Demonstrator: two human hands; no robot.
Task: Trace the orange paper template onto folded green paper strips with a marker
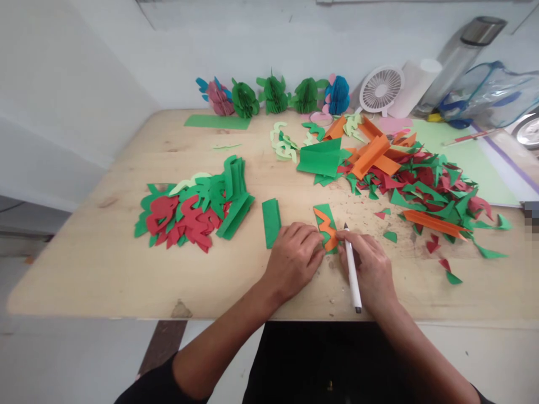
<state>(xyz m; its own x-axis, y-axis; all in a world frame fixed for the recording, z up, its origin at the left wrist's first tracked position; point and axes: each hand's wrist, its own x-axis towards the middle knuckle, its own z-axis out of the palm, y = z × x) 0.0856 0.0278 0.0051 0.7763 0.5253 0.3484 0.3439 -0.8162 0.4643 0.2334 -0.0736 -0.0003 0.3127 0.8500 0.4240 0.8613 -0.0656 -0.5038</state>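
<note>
My left hand [295, 257] rests on the table with its fingers curled together at the left edge of a green paper piece [319, 216]. On top of that piece lies a wavy orange paper cutout [326, 227]. A white marker [352, 275], its dark tip pointing away from me, sits in my right hand [373, 269]. Fingers of the right hand also touch the cutout's right side. Just left of my left hand is a folded green paper strip [272, 220].
Red and green cutouts [189, 216] are heaped at left. Paper scraps [438, 191] and folded orange paper [373, 156] cover the right. Along the wall stand paper ornaments [273, 94], a small white fan [381, 91], a bottle [467, 56] and a clear bag [497, 92].
</note>
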